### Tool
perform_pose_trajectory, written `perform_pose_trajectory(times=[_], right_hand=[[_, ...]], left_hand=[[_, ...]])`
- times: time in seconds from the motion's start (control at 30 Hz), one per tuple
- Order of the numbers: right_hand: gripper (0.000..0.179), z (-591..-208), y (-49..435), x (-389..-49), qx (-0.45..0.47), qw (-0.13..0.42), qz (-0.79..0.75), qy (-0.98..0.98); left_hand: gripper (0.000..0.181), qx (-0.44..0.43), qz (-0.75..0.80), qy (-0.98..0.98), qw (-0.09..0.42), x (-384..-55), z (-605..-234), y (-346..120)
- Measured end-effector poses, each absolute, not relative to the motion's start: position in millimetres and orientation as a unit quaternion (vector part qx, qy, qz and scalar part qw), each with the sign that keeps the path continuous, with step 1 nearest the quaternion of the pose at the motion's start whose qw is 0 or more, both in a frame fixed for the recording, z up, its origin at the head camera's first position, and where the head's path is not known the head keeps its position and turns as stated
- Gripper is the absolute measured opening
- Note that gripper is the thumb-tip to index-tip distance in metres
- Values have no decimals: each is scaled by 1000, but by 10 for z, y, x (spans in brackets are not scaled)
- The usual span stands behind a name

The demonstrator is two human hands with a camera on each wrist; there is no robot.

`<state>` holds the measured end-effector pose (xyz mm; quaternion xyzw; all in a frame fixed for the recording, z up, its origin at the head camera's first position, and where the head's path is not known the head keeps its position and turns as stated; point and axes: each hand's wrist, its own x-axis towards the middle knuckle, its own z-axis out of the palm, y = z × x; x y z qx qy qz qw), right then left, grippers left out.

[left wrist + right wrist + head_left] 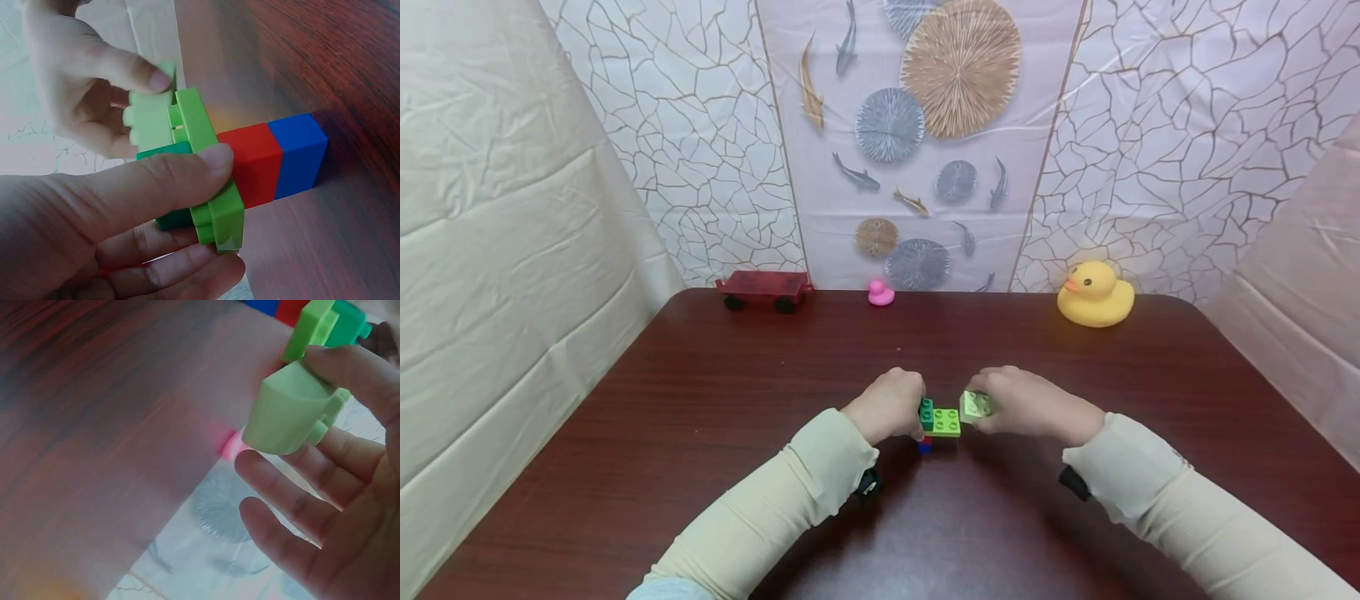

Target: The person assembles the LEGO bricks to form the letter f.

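My left hand pinches a small stack of toy building bricks between thumb and fingers. A blue brick sits at its bottom, followed by a red brick, a wider lime green brick and a dark green brick on top. Studs on the lime brick's right part are bare. Just right of the stack, my right hand holds a pale green brick with a rounded side. In the head view a narrow gap parts it from the lime brick.
Along the far table edge stand a red wheeled wagon at left, a small pink duck near the middle and a big yellow duck at right. Patterned cloth hangs behind the dark wooden table.
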<state>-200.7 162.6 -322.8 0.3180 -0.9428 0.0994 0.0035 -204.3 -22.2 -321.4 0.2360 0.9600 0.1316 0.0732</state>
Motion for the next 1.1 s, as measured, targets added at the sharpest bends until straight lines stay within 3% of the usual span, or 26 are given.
perform_pose_trajectory(times=[0.53,0.87,1.1], right_hand=[[26,-3114,1388,-1942,382,36,149,-911],[27,-3098,1281,-1958,372,18,139,-918],[22,-3108,1242,-1956,396,56,104,-910]], left_hand=[[28,240,122,960,73,-2066,-3229,-211],[32,245,130,958,75,-2070,-3225,-214],[34,243,133,958,72,-2089,-3232,-242]])
